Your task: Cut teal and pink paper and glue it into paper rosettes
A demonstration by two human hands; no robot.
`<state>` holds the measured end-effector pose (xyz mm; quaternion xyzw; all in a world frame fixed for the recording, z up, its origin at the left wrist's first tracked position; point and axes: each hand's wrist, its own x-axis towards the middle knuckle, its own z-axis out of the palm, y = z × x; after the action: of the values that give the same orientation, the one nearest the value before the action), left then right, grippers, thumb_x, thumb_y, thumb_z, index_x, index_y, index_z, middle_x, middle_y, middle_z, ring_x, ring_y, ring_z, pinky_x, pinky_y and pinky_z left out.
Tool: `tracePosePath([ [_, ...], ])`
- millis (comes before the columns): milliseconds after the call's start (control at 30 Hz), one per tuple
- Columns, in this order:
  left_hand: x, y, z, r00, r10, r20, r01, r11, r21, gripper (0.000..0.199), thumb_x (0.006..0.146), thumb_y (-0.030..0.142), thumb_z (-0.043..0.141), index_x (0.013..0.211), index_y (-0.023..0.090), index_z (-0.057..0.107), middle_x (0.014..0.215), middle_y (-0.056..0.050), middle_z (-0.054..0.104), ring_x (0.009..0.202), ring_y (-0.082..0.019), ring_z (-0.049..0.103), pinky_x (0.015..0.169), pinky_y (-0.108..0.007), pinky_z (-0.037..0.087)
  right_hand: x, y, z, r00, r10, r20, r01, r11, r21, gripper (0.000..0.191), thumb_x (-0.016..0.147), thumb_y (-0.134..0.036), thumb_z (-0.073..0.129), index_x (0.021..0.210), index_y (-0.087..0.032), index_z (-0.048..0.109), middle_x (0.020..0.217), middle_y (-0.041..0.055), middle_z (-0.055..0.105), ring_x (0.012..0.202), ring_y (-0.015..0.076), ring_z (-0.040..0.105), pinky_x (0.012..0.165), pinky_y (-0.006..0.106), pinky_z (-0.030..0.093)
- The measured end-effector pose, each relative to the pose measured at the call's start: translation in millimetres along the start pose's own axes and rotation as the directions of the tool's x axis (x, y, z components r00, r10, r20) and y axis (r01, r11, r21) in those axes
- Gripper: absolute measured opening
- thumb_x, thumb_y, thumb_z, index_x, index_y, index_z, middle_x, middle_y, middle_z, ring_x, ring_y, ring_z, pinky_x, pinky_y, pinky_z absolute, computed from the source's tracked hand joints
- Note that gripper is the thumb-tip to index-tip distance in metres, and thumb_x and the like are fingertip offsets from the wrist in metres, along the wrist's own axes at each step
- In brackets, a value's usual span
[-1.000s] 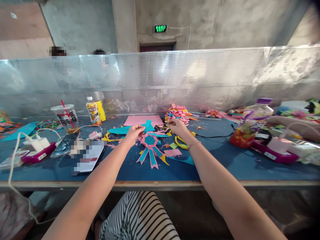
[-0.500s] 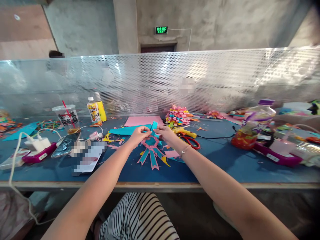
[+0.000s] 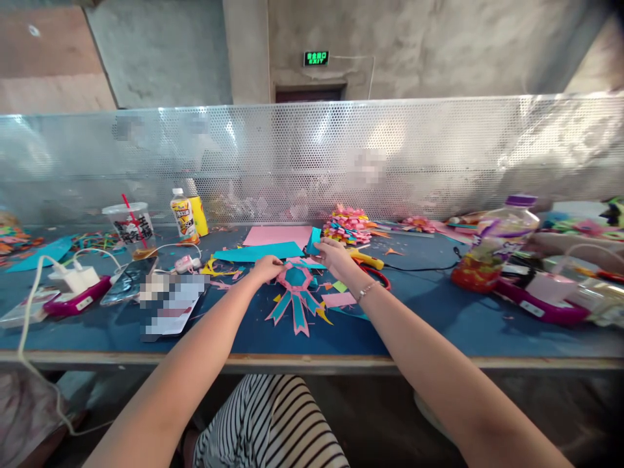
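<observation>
A paper rosette [image 3: 295, 278], blue in the middle with a pink rim, lies flat on the table. Several blue tails edged in pink [image 3: 299, 312] fan out toward me. At its upper left edge is my left hand [image 3: 268, 268], fingers closed together; what they pinch is too small to make out. Beyond the rosette's upper right, my right hand [image 3: 336, 259] pinches a small piece of blue paper [image 3: 314, 240], raised and folded or curled. A long blue paper strip [image 3: 258, 252] lies just behind my left hand.
A pink sheet [image 3: 277, 236] and a pile of paper flowers [image 3: 347, 224] lie behind. Yellow-handled tool [image 3: 369, 260] with a black cord is at right, near a purple-capped bottle [image 3: 497, 240]. On the left stand a plastic cup [image 3: 129, 227], a drink bottle [image 3: 183, 218] and a phone [image 3: 129, 281].
My hands were close together over the rosette, both at the blue paper. Now my right hand has drawn it right and away; my left hand has shifted left and lower, uncovering the rosette's middle.
</observation>
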<state>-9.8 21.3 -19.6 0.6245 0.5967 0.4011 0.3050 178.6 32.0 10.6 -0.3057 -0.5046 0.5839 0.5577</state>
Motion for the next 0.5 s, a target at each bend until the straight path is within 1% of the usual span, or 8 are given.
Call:
tracePosePath([
  [133, -6, 9, 0.6, 0.998, -0.008, 0.067, 0.012, 0.998, -0.057, 0.019, 0.056, 0.029, 0.068, 0.061, 0.017, 0.055, 0.049, 0.001, 0.051, 0.047, -0.012, 0.046, 0.046, -0.022, 0.032, 3, 1, -5, 0.999, -0.029, -0.019, 0.029, 0.999, -0.030, 0.021, 0.053, -0.024, 0.068, 0.061, -0.019, 0.049, 0.059, -0.0044, 0.054, 0.055, 0.0086, 0.051, 0.061, 0.026, 0.046],
  [233, -12, 13, 3.7, 0.995, -0.001, 0.099, 0.012, 0.994, -0.108, 0.029, 0.057, 0.036, 0.069, 0.072, 0.017, 0.053, 0.054, 0.001, 0.054, 0.049, -0.012, 0.048, 0.048, -0.022, 0.034, 4, 1, -7, 0.998, -0.054, -0.014, 0.053, 0.997, -0.058, 0.019, 0.054, -0.026, 0.067, 0.062, -0.019, 0.051, 0.061, -0.0036, 0.055, 0.057, 0.0092, 0.052, 0.060, 0.025, 0.045],
  [300, -15, 15, 6.5, 0.993, 0.013, 0.118, 0.005, 0.989, -0.147, 0.038, 0.055, 0.036, 0.070, 0.082, 0.017, 0.051, 0.061, 0.001, 0.056, 0.054, -0.012, 0.050, 0.051, -0.022, 0.035, 5, 1, -8, 0.998, -0.058, -0.014, 0.057, 0.996, -0.070, 0.018, 0.054, -0.026, 0.067, 0.063, -0.020, 0.053, 0.064, -0.0030, 0.056, 0.059, 0.0096, 0.052, 0.059, 0.024, 0.045],
  [367, -16, 14, 8.6, 0.988, 0.046, 0.148, -0.020, 0.984, -0.175, 0.046, 0.053, 0.030, 0.073, 0.089, 0.017, 0.048, 0.066, 0.002, 0.056, 0.058, -0.011, 0.051, 0.054, -0.022, 0.037, 5, 1, -7, 0.998, -0.060, -0.018, 0.059, 0.995, -0.076, 0.017, 0.054, -0.026, 0.066, 0.063, -0.019, 0.053, 0.064, -0.0027, 0.056, 0.058, 0.0095, 0.052, 0.059, 0.024, 0.044],
  [433, -16, 14, 9.1, 0.981, 0.105, 0.165, -0.071, 0.978, -0.196, 0.049, 0.051, 0.020, 0.072, 0.092, 0.017, 0.045, 0.067, 0.003, 0.053, 0.059, -0.011, 0.051, 0.056, -0.023, 0.038, 4, 0, -7, 0.998, -0.066, -0.024, 0.064, 0.995, -0.079, 0.018, 0.055, -0.025, 0.066, 0.062, -0.019, 0.051, 0.063, -0.0028, 0.055, 0.057, 0.0094, 0.051, 0.058, 0.025, 0.044],
  [500, -16, 16, 7.7, 0.978, 0.162, 0.134, -0.131, 0.968, -0.212, 0.048, 0.052, 0.012, 0.069, 0.093, 0.018, 0.045, 0.069, 0.003, 0.051, 0.060, -0.010, 0.049, 0.057, -0.023, 0.039, 2, -2, -6, 0.996, -0.085, -0.029, 0.083, 0.994, -0.069, 0.020, 0.055, -0.025, 0.067, 0.061, -0.019, 0.048, 0.061, -0.0034, 0.052, 0.057, 0.0093, 0.050, 0.059, 0.025, 0.044],
])
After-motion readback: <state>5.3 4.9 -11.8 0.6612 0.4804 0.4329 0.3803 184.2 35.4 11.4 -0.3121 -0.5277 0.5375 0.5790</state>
